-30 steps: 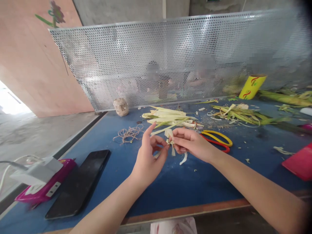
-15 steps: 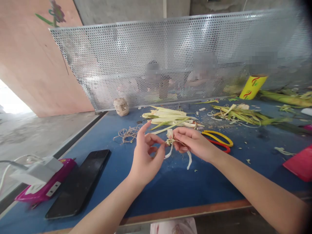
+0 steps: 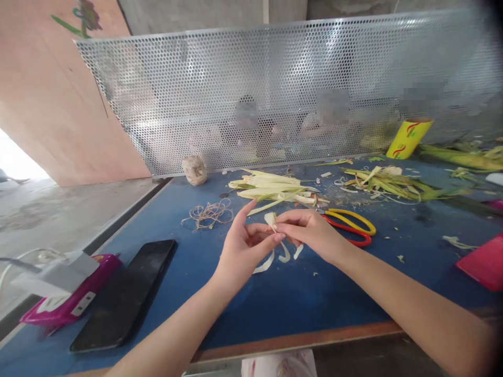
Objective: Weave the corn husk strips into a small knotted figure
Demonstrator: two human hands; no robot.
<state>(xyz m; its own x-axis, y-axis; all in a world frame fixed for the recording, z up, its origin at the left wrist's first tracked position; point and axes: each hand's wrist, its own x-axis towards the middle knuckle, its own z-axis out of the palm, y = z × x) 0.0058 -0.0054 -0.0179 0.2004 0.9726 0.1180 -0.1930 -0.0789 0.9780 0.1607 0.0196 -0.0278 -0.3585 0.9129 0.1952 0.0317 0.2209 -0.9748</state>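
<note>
Both hands meet over the middle of the blue table (image 3: 251, 303), fingers pinched around a small pale bundle of corn husk strips (image 3: 270, 220). My left hand (image 3: 245, 246) grips it from the left, index finger pointing up. From the right, my right hand (image 3: 310, 230) pinches its top, thumb and fingers together. White curled strips hang below the fingers. Behind the hands lies a pile of pale green husk leaves (image 3: 271, 186). Scissors with yellow and red handles (image 3: 353, 220) lie beside my right wrist. A loose tangle of thin brown string (image 3: 208, 214) is left of my left hand.
At left are a black phone (image 3: 126, 298) and a magenta power strip (image 3: 70, 309) with a white plug. A pale lump (image 3: 194, 170), a yellow roll (image 3: 408, 139) and green husk scraps (image 3: 385, 183) lie toward the perforated metal screen (image 3: 220, 94). A red object (image 3: 483, 262) is at right.
My left hand has moved right and closer to my right hand, its fingertips now at the bundle. The hanging strips have shifted, and the stem lying across the fingers is now hidden.
</note>
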